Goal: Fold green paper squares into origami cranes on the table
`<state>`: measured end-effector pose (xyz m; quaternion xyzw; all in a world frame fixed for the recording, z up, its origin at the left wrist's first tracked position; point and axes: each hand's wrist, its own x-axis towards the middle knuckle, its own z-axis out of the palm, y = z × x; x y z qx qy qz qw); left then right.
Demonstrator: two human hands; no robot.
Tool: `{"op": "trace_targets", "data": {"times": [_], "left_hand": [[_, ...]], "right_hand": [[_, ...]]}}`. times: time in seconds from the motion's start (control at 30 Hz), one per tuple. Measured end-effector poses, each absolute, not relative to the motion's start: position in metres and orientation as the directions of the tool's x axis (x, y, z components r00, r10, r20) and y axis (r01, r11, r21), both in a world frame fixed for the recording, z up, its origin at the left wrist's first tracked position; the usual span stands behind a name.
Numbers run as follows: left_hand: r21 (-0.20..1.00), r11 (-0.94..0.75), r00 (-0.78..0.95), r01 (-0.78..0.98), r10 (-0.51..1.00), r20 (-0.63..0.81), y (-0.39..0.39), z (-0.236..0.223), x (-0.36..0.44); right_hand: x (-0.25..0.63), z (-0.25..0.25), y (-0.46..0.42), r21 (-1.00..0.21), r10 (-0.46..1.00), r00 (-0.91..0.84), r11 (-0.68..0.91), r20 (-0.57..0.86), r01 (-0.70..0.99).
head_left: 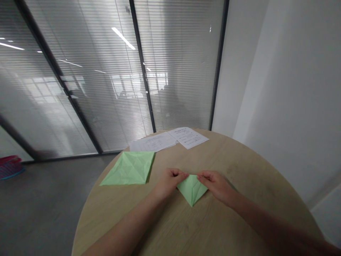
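Note:
A small piece of folded green paper (pixel 192 192) lies between my hands, its point toward me and a crease running down its middle. My left hand (pixel 170 180) pinches its upper left corner between thumb and fingers. At the upper right corner, my right hand (pixel 214 183) grips the paper the same way, thumb on top. My fingers cover both side corners. Left of my hands, a larger creased sheet of green paper (pixel 129 169) rests on the round wooden table (pixel 170 234), touched by neither hand.
Printed white sheets (pixel 189 137) lie at the table's far edge, beyond my hands. Behind the table stand a glass partition with blinds (pixel 181 71) and a white wall (pixel 293 89) on the right. A red and blue basket (pixel 10 167) sits on the floor at far left.

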<state>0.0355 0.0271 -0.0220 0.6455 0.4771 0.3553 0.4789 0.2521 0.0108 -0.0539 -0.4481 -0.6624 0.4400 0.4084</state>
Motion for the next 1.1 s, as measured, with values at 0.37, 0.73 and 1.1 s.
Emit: {"op": "trace_targets", "data": {"times": [0.37,0.73,1.1], "left_hand": [[0.944,-0.128,0.276,0.305,0.96,0.041,0.0298,-0.0202,0.0325],[0.936,-0.183,0.282,0.302,0.955,0.095,0.031,-0.0247,0.0318],[0.916,-0.224,0.303,0.331,0.945,0.122,0.0332,-0.0293,0.0317]], "right_hand": [[0.2556,-0.0529,0.0087,-0.982,0.955,-0.291,0.112,0.064,0.154],[0.2559,-0.0615,0.0142,-0.968,0.973,-0.182,0.176,0.143,0.18],[0.2572,-0.0599,0.0133,-0.974,0.977,-0.19,0.131,0.096,0.186]]}}
